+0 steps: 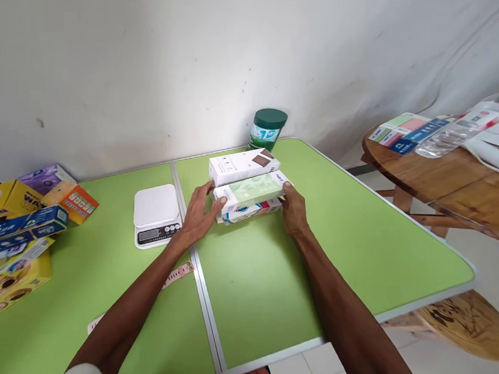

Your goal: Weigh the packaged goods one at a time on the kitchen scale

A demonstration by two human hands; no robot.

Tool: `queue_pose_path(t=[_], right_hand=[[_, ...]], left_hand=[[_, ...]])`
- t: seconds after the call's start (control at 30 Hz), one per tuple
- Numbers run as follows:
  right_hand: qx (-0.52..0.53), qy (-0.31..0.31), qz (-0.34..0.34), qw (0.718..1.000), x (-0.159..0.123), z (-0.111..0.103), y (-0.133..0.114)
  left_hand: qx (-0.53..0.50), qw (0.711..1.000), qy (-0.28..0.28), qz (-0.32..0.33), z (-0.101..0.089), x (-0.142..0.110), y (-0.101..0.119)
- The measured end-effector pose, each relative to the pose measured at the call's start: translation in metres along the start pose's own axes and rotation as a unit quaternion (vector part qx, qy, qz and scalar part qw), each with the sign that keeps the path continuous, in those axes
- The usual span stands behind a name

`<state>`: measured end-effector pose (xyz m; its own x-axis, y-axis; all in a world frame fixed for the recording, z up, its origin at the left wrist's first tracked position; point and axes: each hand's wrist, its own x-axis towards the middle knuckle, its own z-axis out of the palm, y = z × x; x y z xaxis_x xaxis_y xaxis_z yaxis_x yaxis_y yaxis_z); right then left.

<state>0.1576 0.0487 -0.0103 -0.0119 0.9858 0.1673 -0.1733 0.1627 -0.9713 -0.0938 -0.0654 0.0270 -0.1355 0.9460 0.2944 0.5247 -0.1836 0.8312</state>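
A yellow box [10,198] at far left reads "WA…". The left hand [199,215] has its grip on one end of a slim white-and-pale-green carton [250,191], lettering too small to read, above another box [242,214] on the green tabletop [251,292]; the right hand [294,209] grips the opposite end.
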Motion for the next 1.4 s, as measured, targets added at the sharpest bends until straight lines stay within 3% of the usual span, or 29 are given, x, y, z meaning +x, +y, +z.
queue_pose_path(t=[0.37, 0.5, 0.63, 0.77, 0.93, 1.07, 1.23, 1.4], right_hand=[[-0.101, 0.029, -0.048, 0.993, -0.003, -0.007, 0.001], [-0.113, 0.065, -0.072, 0.989, -0.019, 0.001, -0.019], [-0.131, 0.134, -0.189, 0.964, -0.046, 0.027, -0.056], [-0.132, 0.085, -0.234, 0.959, -0.069, 0.074, -0.073], [-0.161, -0.046, -0.168, 0.971, -0.088, 0.147, -0.048], [-0.156, -0.111, -0.127, 0.973, -0.097, 0.189, -0.011], [-0.176, -0.126, -0.114, 0.970, -0.100, 0.196, 0.027], [-0.169, -0.138, -0.105, 0.970, -0.098, 0.188, 0.035]], left_hand=[[0.063, 0.998, -0.011, 0.008, 0.017, -0.027, 0.008], [0.061, 0.998, -0.011, 0.030, 0.014, -0.025, 0.019], [0.056, 0.996, -0.014, 0.062, -0.012, -0.032, 0.028], [0.075, 0.995, 0.030, 0.059, -0.065, -0.056, 0.019], [0.129, 0.981, 0.144, -0.006, -0.136, -0.090, -0.022], [0.146, 0.973, 0.169, -0.055, -0.162, -0.109, -0.062], [0.148, 0.974, 0.128, -0.110, -0.162, -0.117, -0.092], [0.130, 0.976, 0.117, -0.128, -0.156, -0.116, -0.102]])
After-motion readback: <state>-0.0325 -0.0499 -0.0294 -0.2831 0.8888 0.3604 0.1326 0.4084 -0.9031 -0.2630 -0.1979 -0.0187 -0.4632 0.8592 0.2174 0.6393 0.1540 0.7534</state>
